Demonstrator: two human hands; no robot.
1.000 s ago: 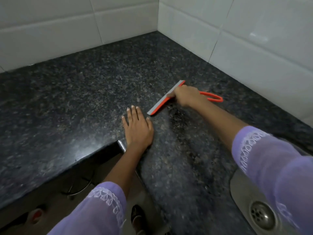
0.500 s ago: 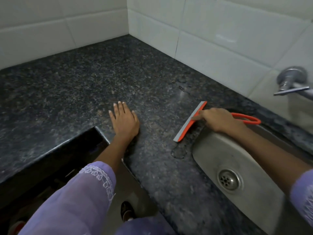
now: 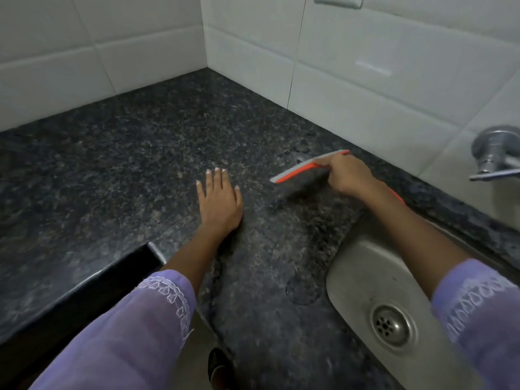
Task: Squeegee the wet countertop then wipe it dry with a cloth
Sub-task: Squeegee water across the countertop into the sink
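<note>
Countertop (image 3: 135, 164) of dark speckled granite, L-shaped, filling the corner between two walls of white tiles (image 3: 351, 88); glossy, with a darker streaked patch just toward the camera from the squeegee and a round ring of water (image 3: 302, 288) near the sink's front-left corner. Front edge cut back in a dark step (image 3: 112, 277) at lower left. Steel sink (image 3: 365, 277) set into the surface at lower right, drain (image 3: 391, 325) in its basin. Chrome tap (image 3: 495, 153) projecting from the right wall above the sink. Pale fitting (image 3: 339, 1) at top edge, cropped, kind not discernible.

Squeegee (image 3: 298, 170), orange body with grey blade, lying across the counter between the corner and the sink, near the right wall, blade edge toward the corner; contact with the stone not certain owing to blur. Right hand (image 3: 349, 175) clenched around the squeegee's body, hiding most of the handle; orange handle end visible just behind the wrist. Left hand (image 3: 219, 201) flat on the counter, palm down, fingers released and slightly spread, beside the squeegee's near tip yet apart from it. Lilac embroidered sleeves (image 3: 157, 311) on both forearms; right forearm crossing the sink's rear rim. Dark shoe (image 3: 216, 367) on the floor below the counter edge.
</note>
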